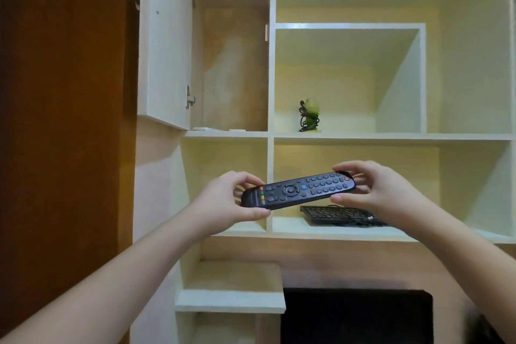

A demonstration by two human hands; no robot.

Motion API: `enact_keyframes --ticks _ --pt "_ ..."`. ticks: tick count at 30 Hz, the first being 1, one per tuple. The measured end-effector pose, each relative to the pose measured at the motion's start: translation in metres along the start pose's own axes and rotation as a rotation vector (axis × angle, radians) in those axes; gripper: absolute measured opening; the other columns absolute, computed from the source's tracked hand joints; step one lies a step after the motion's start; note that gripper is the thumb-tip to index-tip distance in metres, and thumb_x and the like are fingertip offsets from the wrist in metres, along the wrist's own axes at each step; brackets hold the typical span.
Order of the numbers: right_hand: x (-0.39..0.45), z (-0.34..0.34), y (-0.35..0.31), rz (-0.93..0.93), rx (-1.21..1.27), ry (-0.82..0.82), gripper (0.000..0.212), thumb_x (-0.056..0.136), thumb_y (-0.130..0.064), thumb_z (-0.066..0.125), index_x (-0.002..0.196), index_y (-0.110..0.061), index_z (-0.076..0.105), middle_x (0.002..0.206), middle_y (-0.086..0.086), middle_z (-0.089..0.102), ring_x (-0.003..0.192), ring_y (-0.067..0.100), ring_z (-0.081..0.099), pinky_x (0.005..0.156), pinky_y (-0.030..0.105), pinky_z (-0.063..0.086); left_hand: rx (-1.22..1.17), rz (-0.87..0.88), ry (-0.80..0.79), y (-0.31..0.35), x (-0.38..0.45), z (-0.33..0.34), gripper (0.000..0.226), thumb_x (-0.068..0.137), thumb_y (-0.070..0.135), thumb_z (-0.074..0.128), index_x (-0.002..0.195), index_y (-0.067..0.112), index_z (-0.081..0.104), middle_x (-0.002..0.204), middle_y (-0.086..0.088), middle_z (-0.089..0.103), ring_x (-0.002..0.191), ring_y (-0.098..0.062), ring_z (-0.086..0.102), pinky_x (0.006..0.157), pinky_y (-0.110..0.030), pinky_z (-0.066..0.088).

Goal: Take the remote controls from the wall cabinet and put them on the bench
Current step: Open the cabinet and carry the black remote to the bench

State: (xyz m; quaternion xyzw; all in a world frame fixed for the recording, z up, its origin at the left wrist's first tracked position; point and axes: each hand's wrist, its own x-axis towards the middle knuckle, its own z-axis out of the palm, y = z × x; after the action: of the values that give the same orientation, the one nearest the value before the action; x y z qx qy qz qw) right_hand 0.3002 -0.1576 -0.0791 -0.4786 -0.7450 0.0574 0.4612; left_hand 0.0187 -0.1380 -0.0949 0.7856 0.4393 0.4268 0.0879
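Note:
A black remote control (297, 190) with coloured buttons hangs in the air in front of the white wall cabinet (269, 92), lying nearly level with its buttons facing me. My left hand (223, 201) pinches its left end between thumb and fingers. My right hand (371, 190) pinches its right end the same way. The cabinet door (164, 36) at the upper left stands open. On that compartment's shelf lie two flat white things (220, 129), too edge-on to identify.
A black keyboard (339, 214) with its cable lies on the lower shelf behind the remote. A small green figure wrapped in a black cord (309, 117) stands on the shelf above. A dark screen (356, 315) sits below. A brown wooden panel (61, 120) fills the left.

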Motion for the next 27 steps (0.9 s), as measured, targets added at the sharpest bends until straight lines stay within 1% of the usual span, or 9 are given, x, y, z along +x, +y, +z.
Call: enact_keyframes --ticks 6,7,11,14,18,21,24,25,27 --pt "-0.063 -0.038 0.039 0.096 0.014 0.013 0.051 0.066 -0.033 0.084 0.112 -0.038 0.06 0.112 -0.012 0.061 0.101 0.0 0.062 0.087 0.021 0.048 -0.065 0.0 -0.105 0.033 -0.017 0.059 0.046 0.065 0.036 0.086 0.105 0.04 0.065 0.106 0.017 0.061 0.099 -0.001 0.058 0.093 -0.029 0.051" --pt "-0.075 -0.047 0.047 0.112 0.016 0.023 0.051 0.066 -0.033 0.084 0.111 -0.038 0.061 0.113 -0.012 0.061 0.1 -0.002 0.062 0.085 0.019 0.047 -0.078 0.0 -0.128 0.042 -0.02 0.071 0.046 0.065 0.035 0.086 0.106 0.04 0.065 0.106 0.018 0.061 0.098 -0.001 0.059 0.092 -0.027 0.052" --pt "-0.125 -0.089 0.073 0.184 -0.048 0.023 0.051 0.068 -0.035 0.082 0.114 -0.037 0.06 0.112 -0.013 0.06 0.097 -0.006 0.058 0.075 0.01 0.042 -0.136 0.011 -0.229 0.083 -0.034 0.123 0.05 0.068 0.028 0.085 0.113 0.032 0.064 0.108 0.017 0.061 0.091 0.005 0.06 0.077 -0.005 0.047" --pt "-0.165 -0.118 0.091 0.238 -0.084 0.031 0.053 0.067 -0.036 0.083 0.115 -0.036 0.061 0.108 -0.015 0.064 0.097 -0.004 0.06 0.074 0.008 0.041 -0.143 0.025 -0.318 0.111 -0.045 0.156 0.052 0.07 0.029 0.084 0.117 0.035 0.061 0.108 0.02 0.06 0.095 0.008 0.059 0.081 -0.009 0.05" --pt "-0.218 -0.145 0.109 0.321 -0.082 0.064 0.052 0.067 -0.036 0.083 0.114 -0.037 0.061 0.112 -0.014 0.059 0.098 -0.005 0.058 0.07 0.004 0.042 -0.103 0.06 -0.388 0.134 -0.066 0.196 0.053 0.069 0.039 0.082 0.116 0.043 0.058 0.111 0.021 0.059 0.103 0.001 0.059 0.09 -0.021 0.051" --pt "-0.256 -0.154 0.12 0.391 -0.046 0.084 0.051 0.065 -0.034 0.085 0.111 -0.037 0.062 0.113 -0.01 0.059 0.097 -0.002 0.061 0.078 0.007 0.046 -0.106 0.075 -0.445 0.142 -0.084 0.223 0.053 0.067 0.043 0.081 0.114 0.047 0.058 0.113 0.021 0.057 0.105 -0.002 0.058 0.091 -0.027 0.053" --pt "-0.291 -0.16 0.13 0.461 0.004 0.12 0.051 0.063 -0.031 0.086 0.108 -0.036 0.063 0.113 -0.005 0.062 0.096 0.005 0.066 0.089 0.021 0.052 -0.118 0.107 -0.483 0.153 -0.096 0.247 0.053 0.067 0.042 0.081 0.114 0.047 0.058 0.114 0.022 0.055 0.105 -0.001 0.057 0.09 -0.026 0.053" --pt "-0.301 -0.161 0.132 0.486 0.008 0.14 0.052 0.063 -0.03 0.087 0.108 -0.036 0.063 0.112 -0.005 0.063 0.095 0.006 0.067 0.088 0.022 0.053 -0.128 0.125 -0.49 0.157 -0.099 0.255 0.053 0.068 0.04 0.082 0.115 0.046 0.058 0.114 0.023 0.055 0.105 -0.001 0.057 0.09 -0.024 0.053" --pt "-0.321 -0.163 0.135 0.532 -0.015 0.182 0.053 0.064 -0.03 0.086 0.111 -0.035 0.063 0.113 -0.005 0.061 0.091 0.004 0.067 0.081 0.014 0.052 -0.148 0.158 -0.514 0.164 -0.103 0.268 0.053 0.069 0.038 0.082 0.116 0.045 0.058 0.112 0.024 0.054 0.104 0.003 0.056 0.088 -0.019 0.052"
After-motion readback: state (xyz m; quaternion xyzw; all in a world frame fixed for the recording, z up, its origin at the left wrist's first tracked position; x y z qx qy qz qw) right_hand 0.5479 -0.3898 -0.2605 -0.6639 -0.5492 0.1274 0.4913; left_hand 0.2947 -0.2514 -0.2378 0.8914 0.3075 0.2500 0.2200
